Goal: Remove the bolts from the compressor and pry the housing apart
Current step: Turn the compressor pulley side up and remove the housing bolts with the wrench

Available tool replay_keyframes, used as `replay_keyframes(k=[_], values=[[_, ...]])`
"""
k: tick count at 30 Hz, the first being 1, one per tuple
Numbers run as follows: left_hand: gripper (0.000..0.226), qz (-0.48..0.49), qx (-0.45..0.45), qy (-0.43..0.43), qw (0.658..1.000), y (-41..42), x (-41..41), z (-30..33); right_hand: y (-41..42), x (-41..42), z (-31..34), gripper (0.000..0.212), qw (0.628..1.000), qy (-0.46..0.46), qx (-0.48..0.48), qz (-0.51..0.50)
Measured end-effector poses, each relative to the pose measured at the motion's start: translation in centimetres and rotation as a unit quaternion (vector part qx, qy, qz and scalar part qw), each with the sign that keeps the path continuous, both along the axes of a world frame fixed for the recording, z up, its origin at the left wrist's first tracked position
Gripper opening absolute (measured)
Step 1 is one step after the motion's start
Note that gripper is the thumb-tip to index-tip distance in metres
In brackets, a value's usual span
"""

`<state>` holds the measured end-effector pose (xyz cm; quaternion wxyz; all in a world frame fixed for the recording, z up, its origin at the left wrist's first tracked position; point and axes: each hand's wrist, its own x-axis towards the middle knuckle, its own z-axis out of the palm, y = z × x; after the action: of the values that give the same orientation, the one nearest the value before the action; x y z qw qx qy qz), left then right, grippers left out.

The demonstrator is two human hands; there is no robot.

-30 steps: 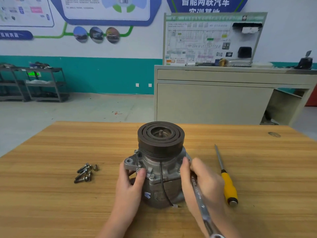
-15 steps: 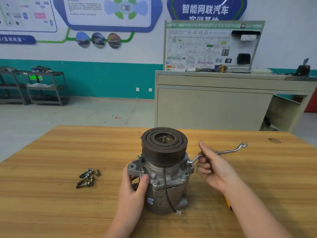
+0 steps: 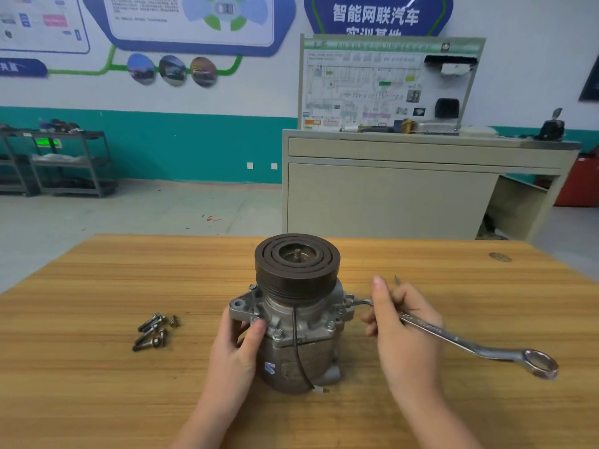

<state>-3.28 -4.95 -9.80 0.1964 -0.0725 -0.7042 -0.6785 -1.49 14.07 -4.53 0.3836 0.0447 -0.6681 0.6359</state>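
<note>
1. The right hand (image 3: 405, 328) has its fingers curled round the shank of a ring spanner (image 3: 453, 338), with the thumb raised above it. The grip sits close to the tool's working end.
2. The spanner's near end reaches the flange on the right side of the compressor (image 3: 298, 319), at a bolt there; whether the ring is seated on the bolt head I cannot tell. Its long axis runs from that flange out to the right and toward the person, ending in the free ring (image 3: 539, 364), which is held above the table (image 3: 97, 400).
3. The left hand (image 3: 233, 348) clasps the left side of the compressor body. The thumb presses just under the mounting ear, and the other fingers wrap behind the housing, out of sight.
4. The compressor stands upright near the middle of the wooden table, its long axis vertical. The dark grooved pulley (image 3: 296, 264) faces up, with the shaft end showing at its centre. A black wire (image 3: 296, 345) runs down the front of the housing to a small connector at the base.
5. Several bolt heads show on the flange between the pulley and the lower body.
6. A loose heap of removed bolts (image 3: 154, 332) lies on the table, well to the left of the compressor, with nothing holding them together.
7. A thin metal tip shows just behind the right hand; what it belongs to is hidden.
</note>
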Motion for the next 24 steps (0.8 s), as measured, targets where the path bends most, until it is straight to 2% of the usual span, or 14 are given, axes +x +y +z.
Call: replay_keyframes(k=[3, 7, 11, 14, 17, 20, 21, 23, 24], values=[[0.021, -0.006, 0.006, -0.007, 1.0, -0.1, -0.1, 0.0, -0.4, 0.1, -0.2, 0.042, 1.0, 0.004, 0.008, -0.01], [0.02, -0.01, 0.013, -0.008, 1.0, 0.0, 0.0, 0.0, -1.0, 0.4, -0.4, 0.054, 0.996, 0.003, 0.068, -0.051], [0.02, -0.012, 0.018, -0.005, 1.0, 0.0, 0.0, 0.1, -2.0, 1.2, -0.1, 0.041, 0.967, 0.038, 0.223, -0.119], [0.019, -0.016, 0.016, -0.007, 1.0, 0.0, 0.1, 0.2, -3.2, 1.9, 0.1, 0.04, 0.958, 0.003, 0.235, -0.164], [0.022, -0.017, 0.022, -0.009, 1.0, -0.1, 0.2, 0.3, -2.6, 1.9, -0.4, 0.051, 0.986, -0.03, 0.104, -0.128], [0.029, -0.009, 0.019, -0.006, 1.0, -0.1, 0.2, 0.3, -0.8, 1.2, -0.4, 0.04, 0.993, -0.109, -0.048, 0.02], [0.027, -0.007, 0.018, -0.006, 1.0, -0.1, 0.1, 0.3, 0.1, 0.8, -0.3, 0.033, 0.981, -0.14, -0.105, 0.078], [0.02, -0.011, 0.019, -0.007, 1.0, -0.1, 0.0, 0.2, 1.9, -0.5, -0.1, 0.021, 0.934, -0.202, -0.228, 0.186], [0.019, -0.011, 0.016, -0.005, 1.0, -0.1, 0.0, 0.2, 2.7, -1.4, 0.2, 0.023, 0.909, -0.234, -0.265, 0.222]])
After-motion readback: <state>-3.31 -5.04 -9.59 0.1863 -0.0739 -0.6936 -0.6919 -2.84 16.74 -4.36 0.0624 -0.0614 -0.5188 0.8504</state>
